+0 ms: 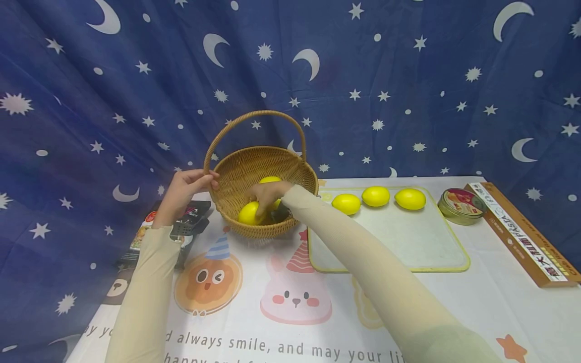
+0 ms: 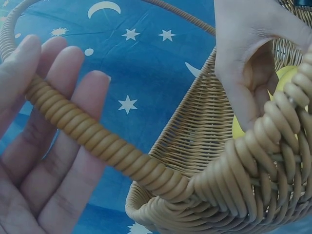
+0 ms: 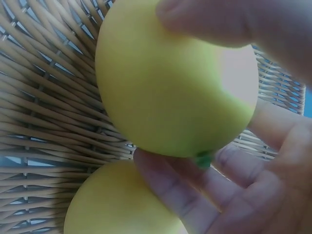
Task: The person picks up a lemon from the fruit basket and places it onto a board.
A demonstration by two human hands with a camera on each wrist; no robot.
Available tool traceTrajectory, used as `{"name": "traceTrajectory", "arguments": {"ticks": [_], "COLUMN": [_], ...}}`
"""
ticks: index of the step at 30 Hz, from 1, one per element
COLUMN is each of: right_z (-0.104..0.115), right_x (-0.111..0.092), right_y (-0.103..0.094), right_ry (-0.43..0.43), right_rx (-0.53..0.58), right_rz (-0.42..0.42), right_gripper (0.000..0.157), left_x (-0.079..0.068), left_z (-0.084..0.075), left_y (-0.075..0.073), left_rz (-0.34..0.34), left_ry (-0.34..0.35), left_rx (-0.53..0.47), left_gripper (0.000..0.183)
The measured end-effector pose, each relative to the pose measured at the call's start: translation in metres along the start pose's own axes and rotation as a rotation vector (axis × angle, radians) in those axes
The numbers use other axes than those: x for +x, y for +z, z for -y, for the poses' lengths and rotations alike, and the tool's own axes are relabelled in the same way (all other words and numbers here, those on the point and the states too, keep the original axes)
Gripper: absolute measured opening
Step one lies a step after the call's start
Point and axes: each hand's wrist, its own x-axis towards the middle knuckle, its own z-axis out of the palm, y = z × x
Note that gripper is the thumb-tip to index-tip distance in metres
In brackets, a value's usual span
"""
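Observation:
A brown wicker basket (image 1: 245,166) with a tall hoop handle (image 1: 265,112) stands tilted toward me at the middle of the table. My left hand (image 1: 186,194) holds the handle near its left base, thumb on one side and fingers behind it in the left wrist view. Inside the basket, my right hand (image 1: 268,194) grips a yellow lemon (image 3: 170,83) with a small green tip, thumb on top and fingers underneath. Another lemon (image 3: 122,200) lies right below those fingers. From the head view, lemons show at the front (image 1: 249,214) and back of the basket, partly covered by the hand.
On a white board with a yellow-green rim (image 1: 390,270) lie three lemons (image 1: 375,196) in a row. To its right are a round tin (image 1: 462,205) and a long brown pasta box (image 1: 522,234). Black packages (image 1: 192,217) sit left of the basket; a blue starry curtain (image 1: 345,126) hangs behind.

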Motion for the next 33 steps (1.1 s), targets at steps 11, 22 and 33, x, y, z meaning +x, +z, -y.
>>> {"name": "traceTrajectory", "arguments": {"ticks": [11,22,33], "right_z": [-0.001,-0.004,0.000], "right_x": [0.002,0.001,-0.013], "right_y": [0.000,-0.008,-0.025], "right_ry": [-0.030,-0.126,-0.194], "right_rx": [-0.044,0.037,0.147], "right_rz": [-0.042,-0.196,-0.366], "right_gripper": [0.058,0.058,0.056], "left_x": [-0.001,0.001,-0.003], "left_z": [0.000,0.001,-0.003], "left_y": [0.000,-0.001,0.000], "left_rz": [-0.007,-0.005,-0.017], "left_ry": [0.000,-0.028,-0.019], "left_rx": [0.009,0.036,0.044], "left_gripper": [0.013,0.019,0.018]}}
